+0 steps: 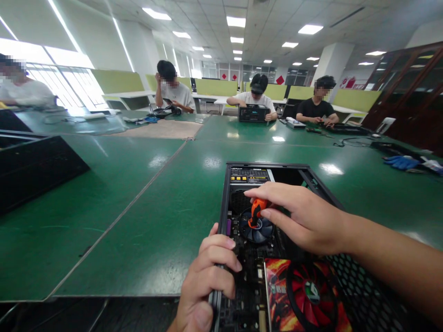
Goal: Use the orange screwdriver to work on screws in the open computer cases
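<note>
An open black computer case lies on the green table in front of me. My right hand grips an orange and black screwdriver, held upright over the round CPU fan. The screwdriver's tip is hidden. My left hand is wrapped around the case's left edge, fingers curled over the rim. Nearest me inside the case sits a graphics card with a flame pattern and a red fan. A power supply with a yellow label is at the far end.
Another black case panel stands on the green table at left. Several people sit across the table, one behind an upright black case. Blue gloves and a cable lie at right; a brown mat lies farther back.
</note>
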{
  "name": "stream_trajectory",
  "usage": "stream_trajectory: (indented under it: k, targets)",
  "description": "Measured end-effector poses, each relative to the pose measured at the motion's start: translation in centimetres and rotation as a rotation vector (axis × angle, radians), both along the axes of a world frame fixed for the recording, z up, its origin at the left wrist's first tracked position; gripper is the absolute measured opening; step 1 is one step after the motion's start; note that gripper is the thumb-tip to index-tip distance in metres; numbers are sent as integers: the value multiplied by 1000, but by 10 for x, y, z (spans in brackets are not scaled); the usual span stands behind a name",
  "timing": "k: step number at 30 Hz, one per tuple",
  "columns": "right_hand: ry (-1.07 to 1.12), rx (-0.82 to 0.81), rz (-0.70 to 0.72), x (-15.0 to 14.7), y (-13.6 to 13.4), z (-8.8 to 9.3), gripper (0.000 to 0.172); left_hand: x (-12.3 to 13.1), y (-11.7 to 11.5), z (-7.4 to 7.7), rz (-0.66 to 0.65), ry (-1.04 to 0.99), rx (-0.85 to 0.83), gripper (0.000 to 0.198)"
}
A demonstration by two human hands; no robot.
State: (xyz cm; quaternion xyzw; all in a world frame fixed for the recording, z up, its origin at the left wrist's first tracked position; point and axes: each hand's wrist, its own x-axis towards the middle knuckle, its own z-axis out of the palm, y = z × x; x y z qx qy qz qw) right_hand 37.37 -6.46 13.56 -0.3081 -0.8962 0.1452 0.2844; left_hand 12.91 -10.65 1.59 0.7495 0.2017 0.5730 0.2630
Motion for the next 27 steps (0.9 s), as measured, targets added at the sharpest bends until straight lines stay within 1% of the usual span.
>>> stream_trajectory:
  k: [6, 10, 16, 19, 20, 23, 24, 26, 27]
  targets:
    - [2, 13, -14, 1, 0, 2, 40, -1, 2, 2, -40, 30, 25, 48]
    - [-9, 6, -5, 1, 1, 1, 40, 1, 0, 4, -10, 2, -3, 49]
    - [-12, 16, 19, -2, 1, 0, 39, 1, 1, -2, 6, 0, 9, 51]
    - [-11, 32, 33, -6, 2, 0, 38, -1, 2, -3, -7, 22, 3, 51]
    - [-13, 38, 23, -8, 3, -1, 36, -2, 2, -2, -17, 27, 3, 50]
    - [-4, 44, -45, -13, 4, -1, 20, 0, 1, 2, -28, 15, -7, 48]
    - [6, 43, -69, -14, 5, 0, 17, 1, 0, 3, -32, 13, -9, 48]
    - [23, 37, -89, -16, 4, 1, 18, 3, -1, 6, -33, 6, -15, 47]
    - [28, 25, -78, -16, 4, 1, 16, 4, -2, 7, -31, 3, -18, 46]
